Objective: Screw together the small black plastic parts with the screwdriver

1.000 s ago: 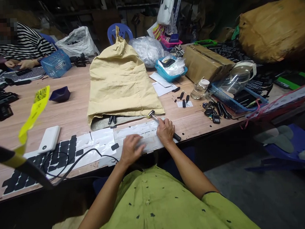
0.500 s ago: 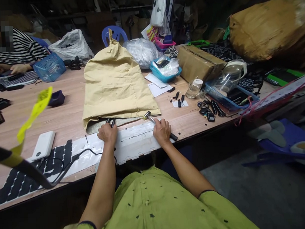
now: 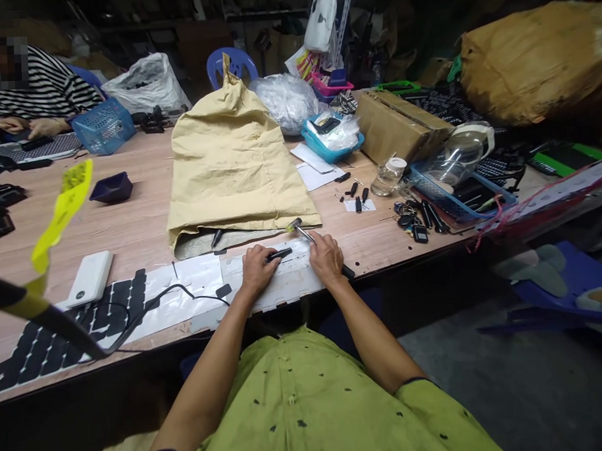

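Observation:
My right hand [image 3: 326,257] is closed around a small hammer [image 3: 305,234]; its head points away from me and the black handle end sticks out behind the hand. My left hand [image 3: 256,268] is closed on a slim black piece [image 3: 281,254], pinched near one end and lying low over the white board [image 3: 283,285] at the table edge. A similar black part [image 3: 217,237] lies at the mouth of the beige cloth bag [image 3: 240,168], partly on its grey lining. What the bag holds is hidden.
To the left are a sheet of black stickers [image 3: 33,346], a white power bank [image 3: 90,279] with a cable, and a yellow-tagged bar [image 3: 42,313]. A glass jar [image 3: 389,176], keys and a blue basket [image 3: 462,197] stand right. A co-worker's hands [image 3: 45,128] are far left.
My left hand has moved right from the bag's mouth with one black piece, leaving another there. My right hand keeps the hammer in nearly the same place. The view has shifted slightly.

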A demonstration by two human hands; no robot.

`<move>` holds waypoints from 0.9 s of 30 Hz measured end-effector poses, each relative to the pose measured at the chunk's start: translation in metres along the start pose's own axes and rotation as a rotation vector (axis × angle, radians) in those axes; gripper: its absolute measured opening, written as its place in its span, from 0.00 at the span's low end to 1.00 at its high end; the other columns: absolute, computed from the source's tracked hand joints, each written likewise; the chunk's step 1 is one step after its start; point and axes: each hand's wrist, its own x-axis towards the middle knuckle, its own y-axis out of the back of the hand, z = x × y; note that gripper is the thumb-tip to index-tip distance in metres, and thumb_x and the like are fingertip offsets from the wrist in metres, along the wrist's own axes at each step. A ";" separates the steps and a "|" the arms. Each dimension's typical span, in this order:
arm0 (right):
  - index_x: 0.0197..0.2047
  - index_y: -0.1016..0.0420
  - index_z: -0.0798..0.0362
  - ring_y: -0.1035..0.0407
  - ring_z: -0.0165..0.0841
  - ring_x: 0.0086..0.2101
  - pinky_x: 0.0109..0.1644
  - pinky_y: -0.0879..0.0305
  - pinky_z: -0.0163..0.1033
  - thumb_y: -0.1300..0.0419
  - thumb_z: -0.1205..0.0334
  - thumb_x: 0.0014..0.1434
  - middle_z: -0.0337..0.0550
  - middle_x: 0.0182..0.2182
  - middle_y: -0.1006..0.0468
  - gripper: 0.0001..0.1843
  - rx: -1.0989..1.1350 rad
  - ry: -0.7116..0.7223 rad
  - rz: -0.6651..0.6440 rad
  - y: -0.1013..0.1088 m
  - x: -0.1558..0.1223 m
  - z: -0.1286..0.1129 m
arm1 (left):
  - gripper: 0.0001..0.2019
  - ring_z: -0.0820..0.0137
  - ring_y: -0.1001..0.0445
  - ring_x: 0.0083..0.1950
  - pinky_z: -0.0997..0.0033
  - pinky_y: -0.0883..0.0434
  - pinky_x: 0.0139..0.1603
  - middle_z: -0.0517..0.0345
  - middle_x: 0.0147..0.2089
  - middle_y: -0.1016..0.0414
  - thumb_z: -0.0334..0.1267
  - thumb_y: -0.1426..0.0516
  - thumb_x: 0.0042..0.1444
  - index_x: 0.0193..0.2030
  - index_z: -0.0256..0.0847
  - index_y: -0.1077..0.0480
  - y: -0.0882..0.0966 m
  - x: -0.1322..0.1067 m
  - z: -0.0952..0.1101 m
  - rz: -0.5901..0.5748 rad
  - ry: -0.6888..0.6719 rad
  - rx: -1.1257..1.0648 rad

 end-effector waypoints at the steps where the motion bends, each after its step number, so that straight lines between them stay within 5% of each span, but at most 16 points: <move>1: 0.61 0.25 0.45 0.31 0.42 0.46 0.47 0.36 0.41 0.47 0.66 0.67 0.49 0.45 0.23 0.23 0.046 0.011 0.010 0.001 -0.003 0.003 | 0.09 0.58 0.31 0.47 0.60 0.34 0.47 0.54 0.40 0.26 0.40 0.37 0.58 0.45 0.48 0.20 0.000 0.000 -0.001 -0.006 0.002 -0.006; 9: 0.59 0.23 0.49 0.25 0.37 0.50 0.54 0.27 0.39 0.51 0.63 0.68 0.46 0.50 0.18 0.22 0.423 0.245 0.043 0.002 -0.048 0.017 | 0.09 0.59 0.29 0.48 0.59 0.33 0.52 0.55 0.42 0.23 0.37 0.37 0.58 0.46 0.47 0.22 0.001 -0.003 0.004 0.021 0.029 -0.044; 20: 0.60 0.23 0.47 0.22 0.35 0.42 0.44 0.26 0.35 0.49 0.65 0.68 0.45 0.44 0.18 0.22 0.228 0.283 0.012 0.010 -0.062 0.015 | 0.06 0.60 0.29 0.47 0.60 0.34 0.50 0.55 0.41 0.23 0.39 0.38 0.60 0.43 0.47 0.21 -0.004 -0.003 0.003 0.024 0.015 -0.042; 27: 0.61 0.24 0.48 0.23 0.33 0.44 0.46 0.27 0.34 0.51 0.66 0.69 0.45 0.46 0.18 0.22 0.241 0.330 0.015 0.011 -0.062 0.007 | 0.08 0.59 0.29 0.47 0.60 0.33 0.50 0.55 0.41 0.24 0.37 0.37 0.57 0.44 0.47 0.21 -0.003 -0.003 0.006 0.016 0.025 -0.032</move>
